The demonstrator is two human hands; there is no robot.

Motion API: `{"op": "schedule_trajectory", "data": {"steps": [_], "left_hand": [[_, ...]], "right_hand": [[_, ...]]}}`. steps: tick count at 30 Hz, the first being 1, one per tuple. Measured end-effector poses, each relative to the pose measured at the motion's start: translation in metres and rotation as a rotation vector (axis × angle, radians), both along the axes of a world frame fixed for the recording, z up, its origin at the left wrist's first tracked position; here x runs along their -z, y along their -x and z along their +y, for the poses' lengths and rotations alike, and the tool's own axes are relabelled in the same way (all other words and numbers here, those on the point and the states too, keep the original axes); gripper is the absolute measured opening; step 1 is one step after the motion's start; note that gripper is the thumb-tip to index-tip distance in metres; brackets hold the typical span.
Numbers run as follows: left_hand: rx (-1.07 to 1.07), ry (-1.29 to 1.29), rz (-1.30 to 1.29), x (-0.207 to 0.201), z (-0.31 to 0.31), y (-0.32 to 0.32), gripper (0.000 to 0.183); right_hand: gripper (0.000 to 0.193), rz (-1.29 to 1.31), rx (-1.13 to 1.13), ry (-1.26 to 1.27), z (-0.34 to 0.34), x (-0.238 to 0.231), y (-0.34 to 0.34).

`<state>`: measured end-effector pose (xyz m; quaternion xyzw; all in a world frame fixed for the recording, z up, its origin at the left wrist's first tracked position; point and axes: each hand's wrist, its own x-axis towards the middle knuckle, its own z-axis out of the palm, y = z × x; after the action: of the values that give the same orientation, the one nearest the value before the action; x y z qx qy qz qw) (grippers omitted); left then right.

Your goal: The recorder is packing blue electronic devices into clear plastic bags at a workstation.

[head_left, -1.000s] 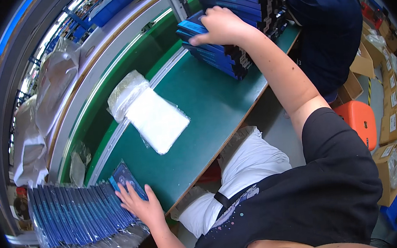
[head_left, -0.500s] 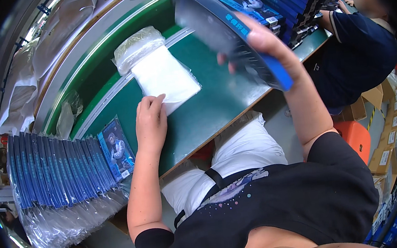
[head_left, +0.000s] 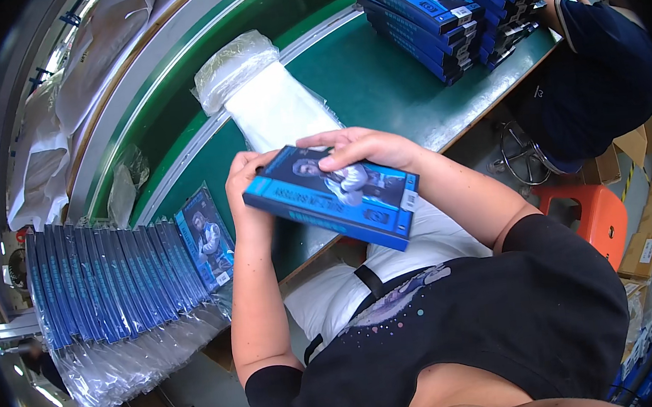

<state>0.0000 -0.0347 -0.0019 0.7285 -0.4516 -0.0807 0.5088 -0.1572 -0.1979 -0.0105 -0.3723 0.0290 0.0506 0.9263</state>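
Observation:
A dark blue box (head_left: 341, 194) with a figure printed on its face is tilted in front of me. My right hand (head_left: 372, 151) grips it along the far edge, the thumb on its printed face. At the box's left end is my left hand (head_left: 248, 183); its fingers are bent, and their tips are partly hidden behind the box. Whether they hold the box or a bag edge does not show. Just beyond lies a flat stack of white plastic bags (head_left: 278, 103) on the green table (head_left: 365, 72), its near end covered by the box and my hands.
Back right, similar boxes (head_left: 422, 20) stand piled. At left, a row of plastic-wrapped boxes (head_left: 108, 281) stands on edge, with one wrapped box (head_left: 207, 241) leaning face-up beside it. A person in a dark shirt (head_left: 602, 78) is at the right, near an orange stool (head_left: 595, 219).
My right hand has brought the box from the upper right down and left, turning its printed face up. The left hand, which was on the bags' near edge, now meets the box's left end.

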Motion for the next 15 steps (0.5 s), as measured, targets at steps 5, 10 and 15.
{"op": "schedule_trajectory", "data": {"steps": [5,10,15], "left_hand": [[-0.168,-0.115,0.479,-0.018,0.007,0.007,0.016],[-0.137,-0.233,0.257,-0.016,0.014,0.004,0.018],[-0.159,-0.300,-0.013,-0.023,0.015,0.015,0.025]], "right_hand": [[0.062,0.012,-0.007,0.190,-0.014,-0.002,0.008],[0.066,0.009,0.182,0.299,-0.009,0.007,0.007],[0.064,-0.078,0.418,0.486,0.020,0.019,0.011]]}}
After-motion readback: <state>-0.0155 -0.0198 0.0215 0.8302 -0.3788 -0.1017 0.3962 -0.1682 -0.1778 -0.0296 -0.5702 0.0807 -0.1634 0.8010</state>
